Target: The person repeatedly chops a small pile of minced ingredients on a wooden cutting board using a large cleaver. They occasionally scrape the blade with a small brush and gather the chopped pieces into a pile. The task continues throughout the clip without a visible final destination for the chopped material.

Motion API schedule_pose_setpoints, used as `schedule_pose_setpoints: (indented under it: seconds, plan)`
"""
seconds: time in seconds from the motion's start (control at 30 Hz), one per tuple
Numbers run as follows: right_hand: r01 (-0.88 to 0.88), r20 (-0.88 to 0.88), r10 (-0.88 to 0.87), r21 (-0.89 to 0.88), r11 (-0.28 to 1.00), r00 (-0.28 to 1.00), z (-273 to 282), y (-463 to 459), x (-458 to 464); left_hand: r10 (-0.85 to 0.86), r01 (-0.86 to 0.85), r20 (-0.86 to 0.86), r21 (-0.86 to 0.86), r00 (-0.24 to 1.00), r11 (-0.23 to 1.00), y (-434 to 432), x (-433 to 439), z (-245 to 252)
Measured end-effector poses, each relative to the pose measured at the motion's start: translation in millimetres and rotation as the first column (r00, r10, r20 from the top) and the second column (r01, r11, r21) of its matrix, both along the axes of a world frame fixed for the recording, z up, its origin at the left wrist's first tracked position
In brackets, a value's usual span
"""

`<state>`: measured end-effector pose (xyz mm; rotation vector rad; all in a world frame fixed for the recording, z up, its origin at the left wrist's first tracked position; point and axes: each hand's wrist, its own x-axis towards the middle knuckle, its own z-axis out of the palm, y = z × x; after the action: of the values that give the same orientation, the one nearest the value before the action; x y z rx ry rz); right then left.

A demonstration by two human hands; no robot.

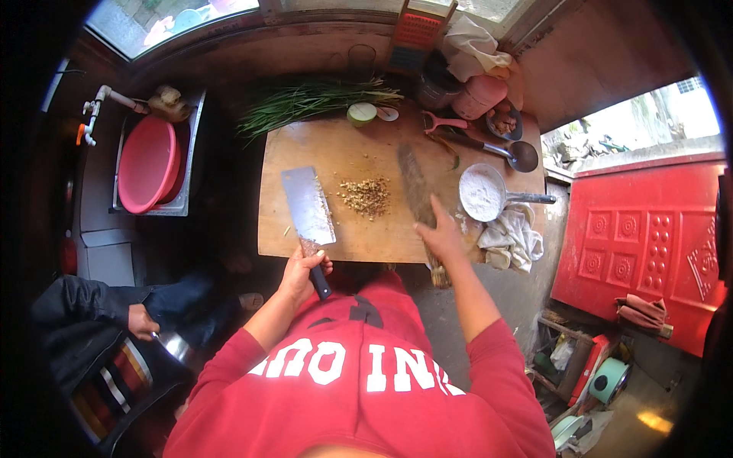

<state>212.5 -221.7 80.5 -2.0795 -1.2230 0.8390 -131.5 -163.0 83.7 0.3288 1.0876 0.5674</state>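
In the head view my left hand (301, 270) grips a cleaver (306, 200) near where its blade meets the dark handle. The wide blade lies over the wooden board (286, 146), with chopped bits along one edge. A pile of finely chopped brown and yellow bits (366, 196) lies between the blade and my right hand (444, 230). That hand is at a long, brown, bristly bundle (413, 177), its thumb and a finger spread over it; whether it grips the bundle is unclear. The bundle's lower end sticks out past the board's near edge, and its upper part is blurred.
Right of the bundle stand a pan of white powder (482, 192), a cloth (511, 239) and a ladle (522, 156). Long green leaves (315, 106), a cut green vegetable (361, 114) and a pink peeler (446, 122) lie at the back. A seated person's hand (141, 322) holds something metal at lower left.
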Motion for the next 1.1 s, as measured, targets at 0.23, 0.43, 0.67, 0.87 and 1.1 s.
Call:
schedule_pose_setpoints:
  seconds: [0.23,0.43,0.67,0.87,1.1]
  plan:
    - [-0.203,0.237,0.288,-0.326,0.923,0.928,7.1,70.1,32.3,0.091,-0.091,0.004,0.024,0.996,0.996,-5.6,14.6,7.2]
    - [-0.453,0.232,0.472,-0.133,0.881,0.85,26.0,13.4,23.2,0.167,-0.17,0.036,0.121,0.985,0.978,-8.1,-3.2,15.9]
    - [-0.649,0.113,0.644,0.01,0.761,0.756,12.6,-17.8,-102.5,0.284,-0.361,0.283,0.272,0.916,0.892,9.6,-30.1,83.5]
    - [-0.697,0.137,0.706,-0.117,0.708,0.695,-19.0,-1.7,-178.6,0.216,-0.319,0.285,0.387,0.934,0.865,27.0,-53.8,102.1]
    - [-0.507,0.312,0.525,-0.144,0.85,0.792,-26.3,-10.2,-86.5,0.216,-0.307,0.283,0.331,0.934,0.892,23.1,-60.3,86.7]
